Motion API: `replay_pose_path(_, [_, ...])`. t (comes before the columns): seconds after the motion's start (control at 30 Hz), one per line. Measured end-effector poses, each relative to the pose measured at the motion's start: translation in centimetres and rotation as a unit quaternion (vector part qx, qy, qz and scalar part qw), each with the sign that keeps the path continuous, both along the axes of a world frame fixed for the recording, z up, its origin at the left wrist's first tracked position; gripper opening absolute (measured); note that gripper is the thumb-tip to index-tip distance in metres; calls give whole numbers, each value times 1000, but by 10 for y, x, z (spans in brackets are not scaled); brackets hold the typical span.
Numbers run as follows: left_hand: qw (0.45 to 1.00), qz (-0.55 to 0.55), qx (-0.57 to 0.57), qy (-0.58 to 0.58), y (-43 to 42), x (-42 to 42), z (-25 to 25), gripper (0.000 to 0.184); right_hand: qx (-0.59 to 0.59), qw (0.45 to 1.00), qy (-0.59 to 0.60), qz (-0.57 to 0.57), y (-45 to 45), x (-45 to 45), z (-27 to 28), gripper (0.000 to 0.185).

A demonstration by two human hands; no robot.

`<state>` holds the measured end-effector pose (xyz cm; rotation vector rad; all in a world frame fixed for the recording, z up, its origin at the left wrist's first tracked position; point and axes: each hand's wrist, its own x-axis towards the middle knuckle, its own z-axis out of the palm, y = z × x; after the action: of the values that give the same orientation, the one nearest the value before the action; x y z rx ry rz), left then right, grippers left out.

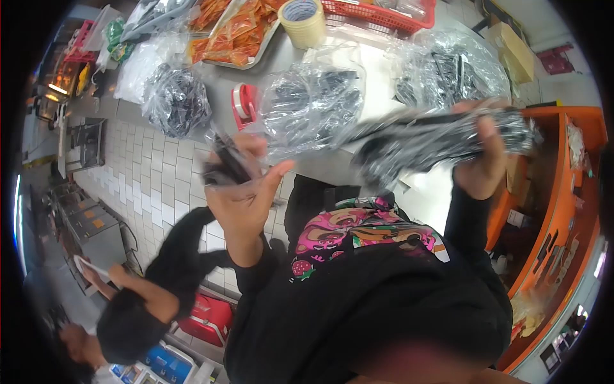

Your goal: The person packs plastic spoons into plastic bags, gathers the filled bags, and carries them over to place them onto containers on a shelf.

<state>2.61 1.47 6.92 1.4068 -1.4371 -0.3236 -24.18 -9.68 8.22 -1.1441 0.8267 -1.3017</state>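
My left hand point(240, 208) is closed around a small bundle of dark pieces in clear plastic point(229, 163), blurred by motion. Its thumb points up to the right. Over on the other side, my right hand point(483, 157) grips a long clear plastic bag of black items point(416, 144), which stretches left toward the middle of the counter. The exact kind of the black items cannot be made out. Behind the hands lies another clear bag with dark contents point(310, 105). A red tape dispenser point(243, 105) stands just beyond my left hand.
More clear bags of dark items lie at left point(176, 99) and right point(448, 70). At the back are a metal tray of orange packets point(236, 35), tape rolls point(302, 22) and a red basket point(384, 16). Orange shelving point(550, 211) flanks my right; another person point(137, 307) is at left.
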Motion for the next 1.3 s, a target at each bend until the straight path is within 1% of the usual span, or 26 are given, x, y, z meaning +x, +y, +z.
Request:
replay_pose_path(0.13, [961, 67, 97, -249, -18, 6, -8, 57, -118, 976, -9, -182, -30, 10, 12, 42])
replay_pose_path(0.17, [961, 73, 96, -250, -23, 15, -23, 57, -176, 964, -12, -201, -37, 14, 10, 43])
replay_pose_path(0.23, [917, 64, 246, -307, -28, 34, -39, 49, -162, 967, -93, -173, -36, 31, 31, 42])
replay_pose_path(0.27, [918, 65, 243, -308, -30, 44, -35, 49, -159, 967, -127, -152, -36, 37, 38, 41])
replay_pose_path(0.3, [948, 90, 235, -195, -33, 54, -25, 42, -162, 966, -129, -152, -39, 41, 39, 41])
replay_pose_path(0.33, [965, 112, 225, -80, -35, 65, -15, 34, -217, 966, -120, -71, -43, 48, 41, 39])
replay_pose_path(0.37, [965, 113, 224, -81, -37, 76, -5, 34, -237, 967, -90, -30, -40, 61, 43, 33])
replay_pose_path(0.43, [948, 105, 228, 196, -42, 94, 14, 25, -277, 959, -30, 51, -34, 93, 51, 21])
replay_pose_path(0.47, [929, 102, 232, 270, -45, 97, 21, 24, -313, 944, 62, 85, -36, 107, 53, 17])
replay_pose_path(0.53, [918, 66, 236, 312, -48, 102, 26, 23, -374, 868, 287, 154, -40, 138, 57, 14])
replay_pose_path(0.57, [903, 29, 242, 354, -50, 106, 27, 23, -384, 801, 418, 187, -41, 155, 58, 16])
replay_pose_path(0.6, [900, -18, 214, 380, -54, 112, 20, 19, -429, 744, 470, 201, -43, 173, 40, 30])
replay_pose_path(0.7, [875, -36, 160, 456, -57, 110, 14, 20, -379, 609, 615, 328, -48, 222, -32, 19])
replay_pose_path(0.77, [897, -67, 167, 403, -60, 113, 8, 23, -366, 576, 640, 355, -51, 244, -89, 20])
replay_pose_path(0.8, [873, -48, 134, 466, -59, 111, 6, 23, -348, 549, 662, 373, -52, 251, -113, 23])
replay_pose_path(0.83, [844, -29, 103, 525, -58, 112, 5, 24, -345, 551, 663, 370, -48, 252, -128, 23])
replay_pose_path(0.9, [849, 6, 100, 519, -56, 123, 5, 23, -316, 615, 643, 331, -39, 246, -145, 38])
replay_pose_path(0.93, [849, -23, 101, 518, -53, 131, 0, 23, -269, 631, 617, 387, -44, 243, -129, 58])
replay_pose_path(0.97, [848, -53, 104, 518, -51, 139, -6, 23, -265, 630, 619, 387, -48, 237, -115, 58])
replay_pose_path(1.03, [846, -98, 126, 508, -52, 148, -10, 22, -189, 764, 441, 431, -61, 223, -96, 69])
replay_pose_path(1.07, [853, -84, 143, 495, -54, 147, -7, 22, -196, 780, 372, 463, -72, 218, -113, 85])
replay_pose_path(1.1, [860, -69, 158, 480, -56, 148, -5, 23, -197, 781, 373, 460, -70, 208, -116, 85])
replay_pose_path(1.17, [872, -73, 180, 449, -63, 149, -5, 28, -394, 680, 494, 371, -57, 190, -116, 81])
replay_pose_path(1.2, [881, -62, 159, 440, -66, 140, 0, 33, -363, 670, 490, 423, -48, 183, -115, 64])
replay_pose_path(1.23, [890, -51, 136, 432, -69, 136, 4, 39, -367, 670, 490, 420, -44, 180, -107, 64])
replay_pose_path(1.3, [895, -99, 123, 418, -66, 136, -1, 51, -126, 772, 437, 444, -39, 171, -76, 44])
